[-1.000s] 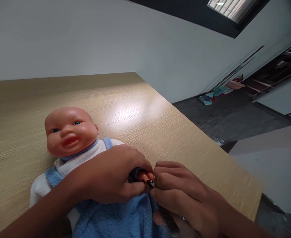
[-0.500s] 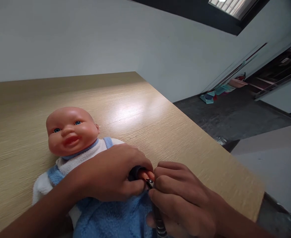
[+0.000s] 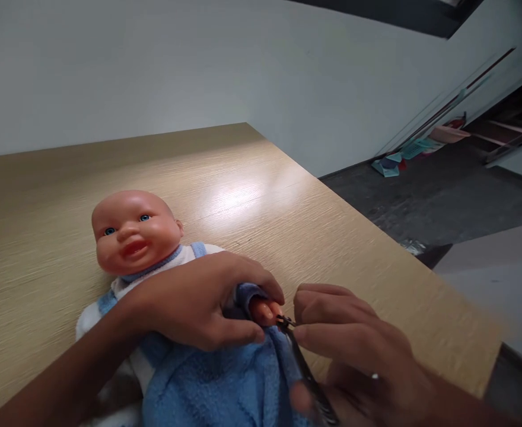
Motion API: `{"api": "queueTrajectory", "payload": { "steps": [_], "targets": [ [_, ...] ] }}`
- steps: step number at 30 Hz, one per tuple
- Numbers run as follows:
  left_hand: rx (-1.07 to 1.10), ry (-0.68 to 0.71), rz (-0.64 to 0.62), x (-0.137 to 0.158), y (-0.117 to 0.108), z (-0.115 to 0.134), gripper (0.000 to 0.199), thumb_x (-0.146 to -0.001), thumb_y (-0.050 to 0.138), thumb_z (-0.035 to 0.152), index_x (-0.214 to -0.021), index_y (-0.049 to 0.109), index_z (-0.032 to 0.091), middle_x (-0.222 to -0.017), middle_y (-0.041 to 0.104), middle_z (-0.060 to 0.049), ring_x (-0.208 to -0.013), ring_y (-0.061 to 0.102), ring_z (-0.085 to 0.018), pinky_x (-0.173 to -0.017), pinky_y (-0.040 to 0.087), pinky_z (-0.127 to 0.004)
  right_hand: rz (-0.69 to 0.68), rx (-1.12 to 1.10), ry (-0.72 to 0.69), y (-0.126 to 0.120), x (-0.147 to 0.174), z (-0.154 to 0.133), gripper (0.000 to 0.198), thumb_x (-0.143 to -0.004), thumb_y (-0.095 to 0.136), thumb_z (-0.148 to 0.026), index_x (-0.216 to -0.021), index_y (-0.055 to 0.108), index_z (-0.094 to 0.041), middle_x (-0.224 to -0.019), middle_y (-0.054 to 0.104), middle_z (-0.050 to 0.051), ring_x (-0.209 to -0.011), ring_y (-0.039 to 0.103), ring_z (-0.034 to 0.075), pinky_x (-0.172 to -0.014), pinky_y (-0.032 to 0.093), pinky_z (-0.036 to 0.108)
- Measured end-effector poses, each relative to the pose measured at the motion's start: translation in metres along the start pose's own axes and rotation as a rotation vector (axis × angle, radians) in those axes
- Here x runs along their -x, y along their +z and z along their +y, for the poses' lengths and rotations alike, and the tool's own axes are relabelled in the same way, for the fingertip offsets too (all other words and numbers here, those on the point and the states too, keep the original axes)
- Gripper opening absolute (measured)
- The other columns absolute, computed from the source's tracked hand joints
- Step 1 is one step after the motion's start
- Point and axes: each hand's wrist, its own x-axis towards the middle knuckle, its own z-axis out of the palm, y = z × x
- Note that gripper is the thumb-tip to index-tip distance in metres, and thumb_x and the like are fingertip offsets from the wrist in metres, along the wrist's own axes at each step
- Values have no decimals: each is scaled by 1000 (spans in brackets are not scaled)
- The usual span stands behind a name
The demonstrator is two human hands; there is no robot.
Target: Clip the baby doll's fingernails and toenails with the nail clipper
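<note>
A baby doll (image 3: 134, 234) in a white and blue fleece outfit lies face up on the wooden table. Across its chest reaches my left hand (image 3: 203, 299), closed around the doll's sleeved arm. The doll's small hand (image 3: 263, 309) pokes out of the cuff between my thumb and fingers. My right hand (image 3: 354, 344) grips a dark metal nail clipper (image 3: 303, 362), its jaws right at the doll's fingertips. Whether the jaws touch a finger I cannot make out. Part of the clipper's lower end is blurred, and my right palm is hidden.
The light wooden table (image 3: 163, 163) meets a pale wall (image 3: 154, 65) at the back, and its right edge slopes down to the dark floor (image 3: 439, 207). Along the wall on the floor are a blue dustpan (image 3: 386, 166) and a pink basin (image 3: 448, 134).
My right hand has drawn back slightly to the right, showing more of the clipper, which tilts more. The doll's hand is more exposed. The whole view has shifted a little.
</note>
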Motion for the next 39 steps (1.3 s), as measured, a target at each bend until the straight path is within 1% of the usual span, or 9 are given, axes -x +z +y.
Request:
{"api": "queueTrajectory", "payload": {
  "steps": [2, 4, 7, 11, 13, 20, 23, 32, 39],
  "targets": [
    [14, -2, -16, 4, -8, -2, 36, -82, 70, 24, -116, 63, 18, -113, 67, 2, -104, 61, -8, -90, 48, -17, 14, -39, 57, -4, 2, -2, 24, -92, 67, -32, -100, 56, -12, -79, 58, 0, -72, 60, 11, -73, 55, 30],
    [-6, -15, -24, 9, -16, -2, 43, -82, 72, 27, -122, 60, 18, -122, 63, 0, -114, 59, -10, -96, 47, -18, -54, -91, 105, -7, 3, -4, 32, -87, 73, -31, -107, 56, -12, -85, 62, 4, -80, 64, 15, -73, 58, 31],
    [-45, -25, -31, 16, -24, 4, 45, -82, 73, 27, -125, 58, 21, -127, 60, 0, -117, 56, -11, -100, 47, -20, -95, -147, 70, -4, 4, -3, 39, -85, 75, -28, -113, 55, -11, -91, 64, 8, -91, 65, 21, -82, 60, 36],
    [-146, -128, -34, 27, -24, 20, 24, -77, 71, 13, -97, 66, 25, -114, 62, 8, -99, 58, -4, -85, 46, -13, 7, -222, -9, 8, 3, 2, 32, -87, 72, -28, -109, 57, -9, -80, 59, 4, -84, 62, 18, -81, 58, 38],
    [-179, -182, -60, 33, -20, 25, 16, -76, 72, 15, -86, 68, 27, -109, 62, 11, -93, 57, -2, -77, 44, -11, -18, -233, -14, 11, 2, 4, 32, -86, 73, -28, -108, 58, -10, -78, 58, 3, -81, 62, 18, -79, 57, 37],
    [-240, -295, -36, 43, -6, 22, 15, -80, 68, 22, -89, 68, 33, -106, 64, 13, -87, 57, -3, -68, 41, -14, -93, -188, 39, 6, -3, 0, 29, -88, 71, -25, -107, 55, -11, -71, 57, 2, -71, 59, 14, -74, 56, 33],
    [-265, -279, 16, 46, -2, 19, 15, -83, 65, 24, -94, 69, 34, -108, 64, 9, -85, 57, -5, -67, 41, -15, -77, -179, 44, 5, -4, 0, 28, -89, 70, -24, -106, 54, -11, -69, 56, 1, -70, 58, 13, -72, 57, 32],
    [-305, -152, 121, 46, 3, 11, 16, -91, 55, 25, -96, 69, 27, -98, 65, 1, -86, 57, -8, -72, 45, -16, -276, -194, 21, -9, -3, 4, 45, -77, 79, -16, -113, 52, -10, -74, 61, 3, -77, 64, 15, -79, 60, 33],
    [-252, -128, 72, 37, 2, 17, 12, -88, 57, 21, -86, 68, 23, -95, 65, -1, -81, 56, -9, -64, 42, -17, -294, -198, 22, -8, -7, 3, 44, -76, 80, -15, -110, 52, -10, -78, 62, 3, -79, 63, 15, -82, 60, 33]
  ]
}}
